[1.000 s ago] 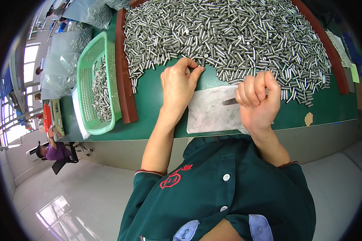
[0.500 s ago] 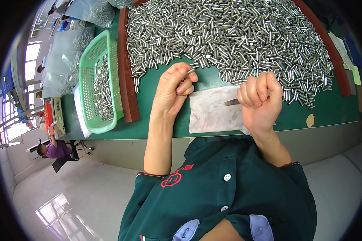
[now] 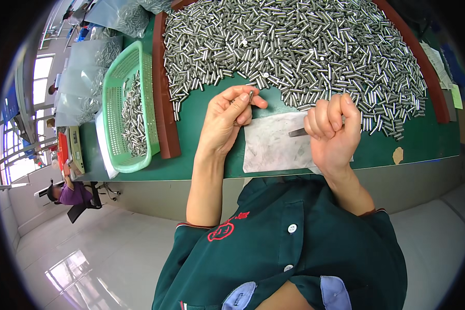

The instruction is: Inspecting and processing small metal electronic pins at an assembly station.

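Observation:
Between thumb and fingertips, my left hand (image 3: pixel 226 116) pinches a short metal pin (image 3: pixel 251 96) that stands nearly upright. This hand is just in front of a large heap of shiny metal pins (image 3: pixel 294 46). My right hand (image 3: pixel 333 129) is closed around a flat grey metal tool (image 3: pixel 297 132); only its narrow end sticks out to the left, so its kind cannot be made out. Beneath that end lies a smudged white cloth or paper (image 3: pixel 274 150), close to the front edge of the green table (image 3: pixel 212 155).
Red-brown bars (image 3: pixel 166 103) border the heap. Left of it stands a green perforated basket (image 3: pixel 113 160) with pins inside. Beyond are clear bags of pins (image 3: pixel 82 77) and a scale (image 3: pixel 75 150). A tan scrap (image 3: pixel 398 155) lies at right. A person in purple (image 3: pixel 73 195) sits far left.
My left hand has shifted slightly right, and the pin in it has turned from slanting sideways to nearly upright. My right hand has barely moved.

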Available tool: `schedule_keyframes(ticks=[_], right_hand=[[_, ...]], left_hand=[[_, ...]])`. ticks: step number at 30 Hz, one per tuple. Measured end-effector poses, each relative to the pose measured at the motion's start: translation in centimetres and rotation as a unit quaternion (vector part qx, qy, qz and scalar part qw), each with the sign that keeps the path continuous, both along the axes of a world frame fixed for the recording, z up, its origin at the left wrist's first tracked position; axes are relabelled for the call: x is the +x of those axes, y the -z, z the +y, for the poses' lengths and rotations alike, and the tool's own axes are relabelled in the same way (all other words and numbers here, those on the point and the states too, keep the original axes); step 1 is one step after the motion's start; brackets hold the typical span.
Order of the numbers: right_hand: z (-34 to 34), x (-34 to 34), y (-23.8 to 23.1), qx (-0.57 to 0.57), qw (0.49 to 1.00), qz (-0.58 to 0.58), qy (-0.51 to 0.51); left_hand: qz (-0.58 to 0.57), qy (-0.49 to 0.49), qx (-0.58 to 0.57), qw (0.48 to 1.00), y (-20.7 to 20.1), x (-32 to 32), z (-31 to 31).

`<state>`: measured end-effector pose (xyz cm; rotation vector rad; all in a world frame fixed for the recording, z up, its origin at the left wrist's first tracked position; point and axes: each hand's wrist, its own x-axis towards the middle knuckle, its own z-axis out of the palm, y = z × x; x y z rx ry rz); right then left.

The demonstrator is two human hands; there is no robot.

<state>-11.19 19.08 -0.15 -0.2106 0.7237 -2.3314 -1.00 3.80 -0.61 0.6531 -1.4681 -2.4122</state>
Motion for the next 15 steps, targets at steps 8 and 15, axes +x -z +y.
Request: schedule_keyframes(ticks=[8, 15], right_hand=[[0.00, 0.01, -0.31, 0.022, 1.000, 0.015, -0.002], [-0.01, 0.03, -0.17, -0.003, 1.000, -0.009, 0.003]], left_hand=[[-0.005, -0.007, 0.010, 1.000, -0.23, -0.04, -0.08], [0.007, -0.001, 0.078, 0.997, -0.36, 0.01, -0.39]])
